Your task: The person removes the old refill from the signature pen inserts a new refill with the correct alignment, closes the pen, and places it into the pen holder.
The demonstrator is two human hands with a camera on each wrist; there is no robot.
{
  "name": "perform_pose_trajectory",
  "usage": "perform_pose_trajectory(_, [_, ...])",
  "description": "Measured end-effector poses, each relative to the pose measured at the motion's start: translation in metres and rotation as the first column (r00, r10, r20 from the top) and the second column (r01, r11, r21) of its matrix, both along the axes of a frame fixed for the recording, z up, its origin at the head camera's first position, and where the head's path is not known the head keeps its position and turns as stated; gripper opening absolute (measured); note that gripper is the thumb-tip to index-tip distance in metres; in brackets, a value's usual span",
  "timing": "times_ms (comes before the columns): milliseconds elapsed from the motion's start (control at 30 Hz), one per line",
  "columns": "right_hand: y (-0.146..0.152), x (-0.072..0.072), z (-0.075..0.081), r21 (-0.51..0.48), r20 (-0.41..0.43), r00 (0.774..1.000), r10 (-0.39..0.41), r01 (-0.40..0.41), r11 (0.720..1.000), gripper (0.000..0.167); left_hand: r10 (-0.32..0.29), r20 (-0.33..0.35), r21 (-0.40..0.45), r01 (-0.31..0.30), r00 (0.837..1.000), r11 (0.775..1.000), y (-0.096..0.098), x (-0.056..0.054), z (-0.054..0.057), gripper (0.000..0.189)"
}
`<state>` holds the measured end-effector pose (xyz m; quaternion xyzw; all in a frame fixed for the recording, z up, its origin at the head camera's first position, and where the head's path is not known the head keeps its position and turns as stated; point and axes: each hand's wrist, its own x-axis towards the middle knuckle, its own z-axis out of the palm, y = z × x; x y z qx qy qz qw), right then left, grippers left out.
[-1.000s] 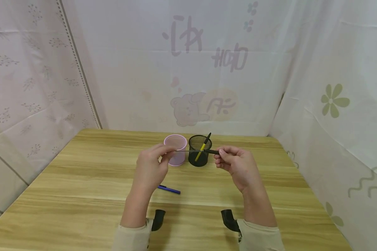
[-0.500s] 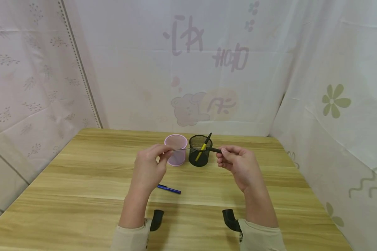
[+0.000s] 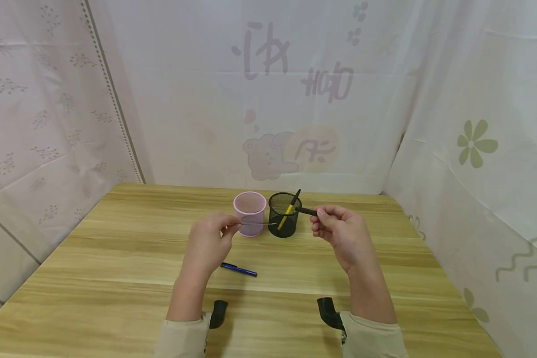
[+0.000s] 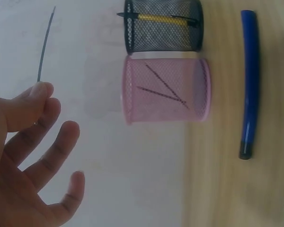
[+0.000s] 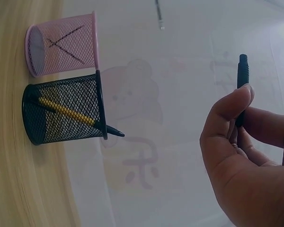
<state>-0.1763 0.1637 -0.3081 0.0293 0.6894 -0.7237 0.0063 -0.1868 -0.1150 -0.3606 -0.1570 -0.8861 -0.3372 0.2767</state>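
Observation:
My left hand [image 3: 210, 243] pinches a thin pen refill [image 3: 257, 223] between thumb and fingertips, its tip pointing right. In the left wrist view the other fingers are spread and loosely bent. My right hand [image 3: 342, 233] holds a black pen barrel [image 3: 306, 211] between thumb and forefinger; a narrower ridged end [image 5: 244, 59] shows in the right wrist view. Refill and barrel are apart, both in the air above the table. Behind them stand a pink mesh pen cup [image 3: 250, 214] and a black mesh pen cup [image 4: 165, 38].
A yellow and black pen [image 3: 288, 211] leans in the black cup. Two thin dark sticks [image 4: 161, 81] lie crossed inside the pink cup. Nearer me, a blue pen [image 3: 238, 269] lies on the wooden table [image 3: 116, 258]. Printed curtains [image 3: 183, 99] hang at the back and sides.
The refill has come away from the barrel's end. My left hand has moved left and slightly down with it; my right hand has shifted slightly right, the barrel tilting up at its left end.

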Motion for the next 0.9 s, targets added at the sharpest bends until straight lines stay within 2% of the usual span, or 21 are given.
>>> perform_pose_trajectory(267, [0.000,-0.001,0.002,0.008,-0.003,1.000,-0.003,0.003,1.000,0.028,0.022,0.038,-0.047,-0.020,0.999,0.999,0.000,-0.003,-0.006,0.007])
perform_pose_trajectory(500, [-0.001,-0.001,0.002,0.006,0.003,1.000,0.011,-0.011,1.000,0.027,0.092,0.106,-0.142,-0.077,0.990,0.987,-0.001,-0.004,-0.011,0.008])
perform_pose_trajectory(733, [0.000,-0.001,0.002,0.013,0.003,1.000,0.020,-0.020,1.000,0.028,0.091,0.186,-0.181,-0.056,0.978,0.982,0.000,-0.007,-0.016,0.012])
perform_pose_trajectory(900, [0.000,-0.001,0.003,0.019,0.006,1.000,0.023,-0.023,1.000,0.029,0.107,0.194,-0.208,-0.065,0.975,0.976,0.002,-0.008,-0.018,0.014])
